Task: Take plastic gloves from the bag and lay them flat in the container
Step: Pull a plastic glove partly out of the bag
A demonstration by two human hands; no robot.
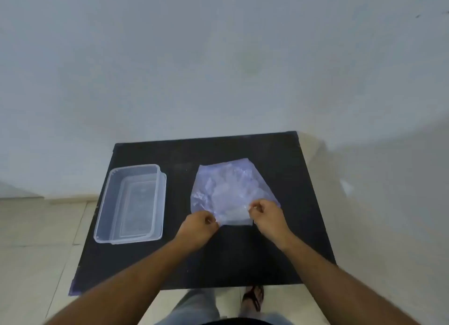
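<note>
A thin, clear, bluish plastic bag (230, 186) lies flat on the right half of a black table (243, 259). Pale crumpled plastic gloves (226, 196) show through it as a whitish mass. My left hand (196, 227) pinches the bag's near edge at its left corner. At the right end of that same near edge, my right hand (267, 215) pinches the film too. A clear rectangular plastic container (107, 203) stands on the table's left half, apart from both hands, with nothing visible inside it.
The table stands against a pale wall (218, 57). Light floor tiles (36, 239) lie to the left and below. My legs and a sandalled foot (252, 298) show under the near table edge. Bare black tabletop separates the container from the bag.
</note>
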